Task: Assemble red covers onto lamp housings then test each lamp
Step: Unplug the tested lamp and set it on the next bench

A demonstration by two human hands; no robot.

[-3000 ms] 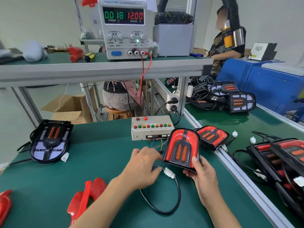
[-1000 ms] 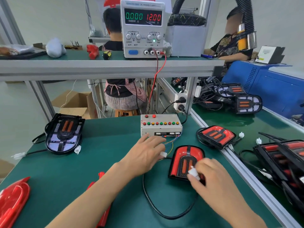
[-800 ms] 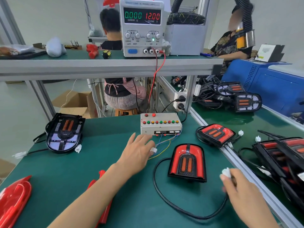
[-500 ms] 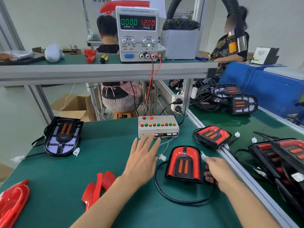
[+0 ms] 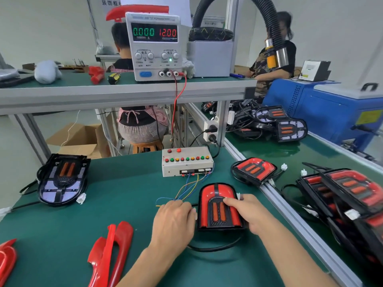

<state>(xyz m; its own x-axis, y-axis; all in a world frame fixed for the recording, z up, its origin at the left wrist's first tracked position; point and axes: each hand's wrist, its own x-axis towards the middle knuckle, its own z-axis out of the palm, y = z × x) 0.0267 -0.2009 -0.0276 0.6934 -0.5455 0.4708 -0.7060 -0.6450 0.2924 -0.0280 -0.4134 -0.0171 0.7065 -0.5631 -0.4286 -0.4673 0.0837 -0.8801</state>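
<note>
A lamp with its red cover fitted [image 5: 217, 204] lies flat on the green mat in front of me. My left hand [image 5: 174, 220] is curled against its left edge. My right hand [image 5: 249, 214] holds its right side, thumb on top of the cover. The lamp's black cable [image 5: 215, 247] loops on the mat below it. A loose red cover [image 5: 113, 251] lies at the lower left, another [image 5: 6, 263] at the left edge. A bare housing [image 5: 62, 181] without a cover sits far left.
The test box [image 5: 186, 162] with coloured buttons stands just behind the lamp, its thin wires trailing toward my left hand. The power supply [image 5: 155, 46] on the shelf reads 0.000 and 12.00. Another covered lamp [image 5: 253, 169] lies right; more lamps [image 5: 352, 195] are stacked on the conveyor.
My left hand, flat and open half a second ago, has come down to the lamp's left edge. My right hand has slid from the lamp's right corner onto its side and top.
</note>
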